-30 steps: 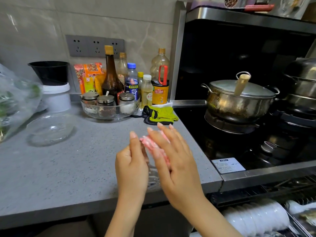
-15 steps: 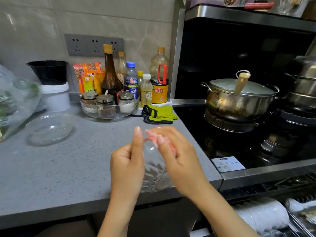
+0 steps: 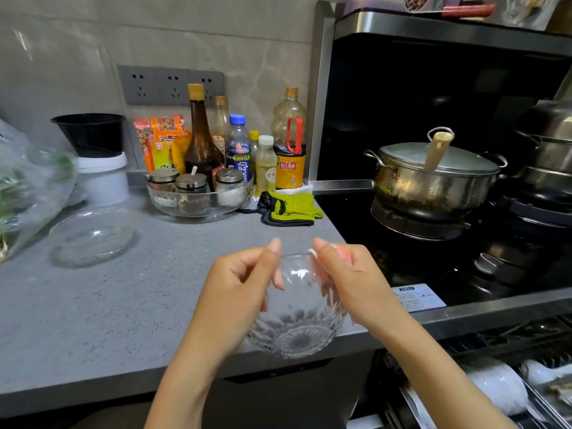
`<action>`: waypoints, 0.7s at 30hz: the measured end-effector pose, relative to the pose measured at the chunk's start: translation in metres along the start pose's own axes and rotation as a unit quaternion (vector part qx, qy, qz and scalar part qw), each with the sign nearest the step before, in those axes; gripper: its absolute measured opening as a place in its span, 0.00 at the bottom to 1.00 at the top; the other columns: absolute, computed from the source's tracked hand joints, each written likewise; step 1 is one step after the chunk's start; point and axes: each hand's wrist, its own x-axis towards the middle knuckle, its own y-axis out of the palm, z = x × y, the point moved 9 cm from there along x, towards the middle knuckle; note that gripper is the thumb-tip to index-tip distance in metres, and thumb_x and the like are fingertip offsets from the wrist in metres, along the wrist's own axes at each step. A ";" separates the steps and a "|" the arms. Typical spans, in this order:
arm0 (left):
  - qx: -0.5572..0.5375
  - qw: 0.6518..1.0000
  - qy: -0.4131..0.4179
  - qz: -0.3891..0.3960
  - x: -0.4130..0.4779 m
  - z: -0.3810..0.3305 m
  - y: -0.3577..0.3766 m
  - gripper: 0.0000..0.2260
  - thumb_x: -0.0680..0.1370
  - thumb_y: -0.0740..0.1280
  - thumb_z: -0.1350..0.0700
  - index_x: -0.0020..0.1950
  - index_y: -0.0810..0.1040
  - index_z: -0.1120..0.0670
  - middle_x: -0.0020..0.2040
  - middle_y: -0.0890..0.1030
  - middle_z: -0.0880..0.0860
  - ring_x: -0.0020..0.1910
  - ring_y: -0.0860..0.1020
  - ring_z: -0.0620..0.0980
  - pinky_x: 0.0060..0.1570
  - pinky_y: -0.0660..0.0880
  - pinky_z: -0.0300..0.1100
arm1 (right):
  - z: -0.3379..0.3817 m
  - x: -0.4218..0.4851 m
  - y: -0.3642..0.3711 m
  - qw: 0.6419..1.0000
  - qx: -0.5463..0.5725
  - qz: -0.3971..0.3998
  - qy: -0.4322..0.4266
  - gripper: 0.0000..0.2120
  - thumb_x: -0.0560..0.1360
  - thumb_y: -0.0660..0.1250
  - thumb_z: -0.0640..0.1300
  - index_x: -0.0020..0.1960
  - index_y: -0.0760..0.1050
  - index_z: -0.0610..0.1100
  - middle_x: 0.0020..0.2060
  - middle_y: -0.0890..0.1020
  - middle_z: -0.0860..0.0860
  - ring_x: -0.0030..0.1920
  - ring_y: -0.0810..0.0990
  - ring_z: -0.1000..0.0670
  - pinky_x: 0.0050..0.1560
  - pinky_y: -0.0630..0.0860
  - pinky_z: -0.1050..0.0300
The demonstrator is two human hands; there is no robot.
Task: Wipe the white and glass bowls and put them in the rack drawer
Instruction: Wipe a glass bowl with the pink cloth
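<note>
I hold a cut-glass bowl (image 3: 298,317) over the front edge of the grey counter (image 3: 123,305), its mouth turned towards the wall. My left hand (image 3: 238,292) grips its left rim. My right hand (image 3: 349,283) presses a pink cloth (image 3: 342,253) against the right rim. A second clear glass bowl (image 3: 91,235) sits on the counter at the left. Stacked white bowls (image 3: 495,385) stand on edge in the open rack drawer (image 3: 538,407) at the lower right.
A glass dish of spice jars (image 3: 198,193), several bottles (image 3: 202,140) and a green-black glove (image 3: 291,209) line the back wall. A lidded steel pot (image 3: 433,181) sits on the black stove at the right. A plastic bag of greens (image 3: 28,187) lies at the far left.
The bowl has tipped down and turned so its patterned base now faces me. Both hands have shifted apart to the rim's two sides, the cloth moving with my right hand.
</note>
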 end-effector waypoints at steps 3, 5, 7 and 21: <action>0.033 0.999 0.030 -0.002 0.000 -0.006 0.007 0.25 0.72 0.62 0.40 0.23 0.63 0.55 0.21 0.62 0.50 0.22 0.60 0.45 0.24 0.59 0.34 | 0.003 0.000 0.004 0.999 -0.017 0.015 -0.041 0.27 0.81 0.57 0.46 0.23 0.70 0.52 0.20 0.70 0.55 0.22 0.67 0.58 0.27 0.64 0.66; 0.018 0.999 0.027 -0.037 -0.001 -0.003 0.004 0.24 0.73 0.62 0.42 0.22 0.62 0.53 0.21 0.61 0.48 0.21 0.59 0.44 0.24 0.59 0.33 | 0.003 -0.003 0.002 0.997 -0.005 -0.009 -0.074 0.22 0.81 0.56 0.52 0.30 0.74 0.49 0.24 0.74 0.54 0.26 0.71 0.58 0.31 0.68 0.65; -0.007 0.996 0.015 -0.084 -0.003 0.004 0.001 0.24 0.74 0.60 0.43 0.22 0.61 0.53 0.21 0.59 0.47 0.21 0.57 0.43 0.23 0.58 0.33 | 0.000 -0.011 0.001 0.992 -0.018 -0.055 -0.114 0.19 0.80 0.53 0.56 0.45 0.80 0.51 0.40 0.83 0.57 0.44 0.80 0.61 0.46 0.75 0.61; -0.118 0.962 -0.061 -0.236 -0.016 0.030 -0.011 0.26 0.81 0.58 0.47 0.22 0.62 0.51 0.22 0.62 0.48 0.21 0.59 0.42 0.21 0.57 0.33 | 0.003 -0.028 0.018 0.972 -0.109 -0.099 -0.181 0.19 0.82 0.47 0.54 0.67 0.69 0.62 0.67 0.70 0.65 0.72 0.64 0.55 0.71 0.63 0.52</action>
